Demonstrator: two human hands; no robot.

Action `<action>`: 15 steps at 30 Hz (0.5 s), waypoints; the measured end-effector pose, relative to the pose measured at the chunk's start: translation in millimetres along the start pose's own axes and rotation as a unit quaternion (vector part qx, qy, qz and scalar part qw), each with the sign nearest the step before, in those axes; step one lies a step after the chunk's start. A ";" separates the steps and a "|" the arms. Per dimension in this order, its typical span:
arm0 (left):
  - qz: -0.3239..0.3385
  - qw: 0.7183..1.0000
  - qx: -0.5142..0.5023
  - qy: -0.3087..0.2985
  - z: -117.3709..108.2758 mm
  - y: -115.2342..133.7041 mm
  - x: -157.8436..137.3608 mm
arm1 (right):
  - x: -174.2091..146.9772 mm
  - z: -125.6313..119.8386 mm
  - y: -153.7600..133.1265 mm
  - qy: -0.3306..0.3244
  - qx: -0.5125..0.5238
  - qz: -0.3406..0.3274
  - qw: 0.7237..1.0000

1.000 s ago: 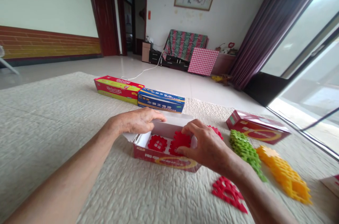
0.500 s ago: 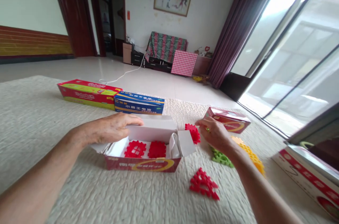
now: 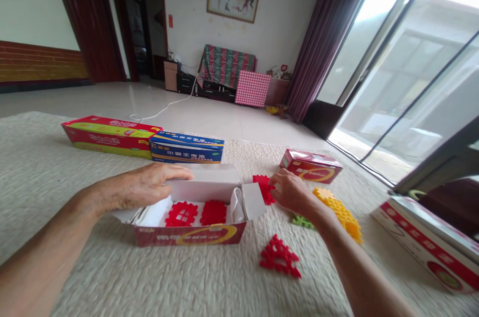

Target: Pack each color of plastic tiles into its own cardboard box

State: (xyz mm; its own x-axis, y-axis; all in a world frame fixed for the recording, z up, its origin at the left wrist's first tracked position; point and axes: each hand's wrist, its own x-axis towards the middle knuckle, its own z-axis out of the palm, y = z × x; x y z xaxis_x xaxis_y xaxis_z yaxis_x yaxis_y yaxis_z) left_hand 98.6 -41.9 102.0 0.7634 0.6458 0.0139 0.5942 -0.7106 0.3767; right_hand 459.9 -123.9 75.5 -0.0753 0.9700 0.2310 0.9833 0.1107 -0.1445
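Observation:
An open cardboard box (image 3: 190, 236) with raised flaps stands before me. White lining and two red interlocking plastic pieces show inside, a window-shaped piece (image 3: 182, 214) and a square piece (image 3: 213, 212). My left hand (image 3: 144, 186) is closed over the box's back left edge, thumb inward. Right of the box, my right hand (image 3: 290, 190) pinches the right edge of another red square building piece (image 3: 262, 187), which appears to lie on the cloth. Nearer me lies a red triangular piece (image 3: 280, 258). Beyond my right wrist are green (image 3: 302, 221) and yellow pieces (image 3: 346, 217).
A red-and-green box (image 3: 110, 137) and a blue box (image 3: 187, 148) stand end to end behind the open one. A closed red box (image 3: 312, 166) sits at the back right, and a white-and-red carton (image 3: 422, 242) at far right. Quilted cloth (image 3: 157, 282) lies underneath.
The view has swung slightly right, shifting everything left. My right hand has come down onto the red square piece's edge. My left hand keeps its place on the box.

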 end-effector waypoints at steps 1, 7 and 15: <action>0.003 1.000 0.002 -0.001 0.2 -1.3 0.1 | -1.5 -5.8 -1.3 -0.024 0.019 0.003 1.000; -0.001 1.000 -0.004 -0.006 0.1 -1.1 -1.0 | -10.1 -26.1 -7.3 -0.200 0.120 -0.015 0.972; 0.000 1.000 -0.016 -0.013 0.0 1.2 -1.8 | -18.1 -8.0 -21.6 -0.154 0.004 -0.021 0.988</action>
State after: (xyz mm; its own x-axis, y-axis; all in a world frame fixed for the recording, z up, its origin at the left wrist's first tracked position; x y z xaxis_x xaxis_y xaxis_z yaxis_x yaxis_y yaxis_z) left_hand 98.0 -44.0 102.4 0.7699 0.6381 -0.0102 0.5861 -0.7007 0.4068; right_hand 441.4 -145.6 82.2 -0.1633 0.9844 -0.0661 0.9770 0.1521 -0.1496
